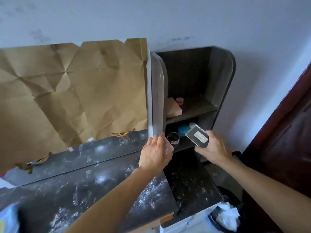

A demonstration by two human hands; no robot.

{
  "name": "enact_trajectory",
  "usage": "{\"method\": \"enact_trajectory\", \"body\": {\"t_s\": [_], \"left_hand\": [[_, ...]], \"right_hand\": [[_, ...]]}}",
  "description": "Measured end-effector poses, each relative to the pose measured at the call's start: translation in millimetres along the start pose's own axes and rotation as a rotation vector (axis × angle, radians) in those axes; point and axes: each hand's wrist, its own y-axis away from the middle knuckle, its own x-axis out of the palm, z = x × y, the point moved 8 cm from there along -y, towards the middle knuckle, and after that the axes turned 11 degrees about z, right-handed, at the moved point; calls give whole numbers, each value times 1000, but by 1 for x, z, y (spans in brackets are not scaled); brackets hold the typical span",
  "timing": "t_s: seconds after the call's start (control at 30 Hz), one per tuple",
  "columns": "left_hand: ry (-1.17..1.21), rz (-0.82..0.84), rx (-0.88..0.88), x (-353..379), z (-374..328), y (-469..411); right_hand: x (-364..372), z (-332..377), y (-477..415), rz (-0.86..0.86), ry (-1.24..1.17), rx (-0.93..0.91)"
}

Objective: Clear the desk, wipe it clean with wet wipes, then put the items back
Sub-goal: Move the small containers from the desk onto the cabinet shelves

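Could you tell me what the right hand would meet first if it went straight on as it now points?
Probably the blue jar in the lower shelf compartment: the right hand, gripping a dark box, points toward it. Depth is unclear, so the glass jar beside it might come first.

The dark desk (pixel 87 180) is speckled with white dust. The right hand (pixel 214 149) grips a tilted grey box (pixel 197 136), white-labelled, by the shelf (pixel 186 145).

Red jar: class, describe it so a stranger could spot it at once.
Find the dark shelf unit right of the brown paper. On its upper shelf, beside a tan box, sits the jar. It alone is red.
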Motion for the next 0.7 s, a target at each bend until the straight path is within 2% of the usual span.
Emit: {"method": "enact_trajectory", "body": {"t_s": [0.13,0.27,0.43,0.5,0.57,0.6,0.7], "left_hand": [[-3,-6,93,-11,-42,-51],[-44,-24,111,-18,-75,-112],[-157,26,10,-19,-62,-140],[-128,90,-37,-15,-45,-143],[-92,83,-157,11,-65,-197],[-74,98,-178,8,-61,-196],[-56,97,-157,11,-54,-197]], "right_hand": [[-53,-7,-35,-106,21,-11],[-91,-11,-81,-96,29,-22],[-87,17,-99,-39,241,-109],[-81,33,-99,-32,338,-131],[-90,-5,-155,-27,385,-196],[-84,0,-153,-18,423,-218],[-73,8,-150,-37,456,-250]]}}
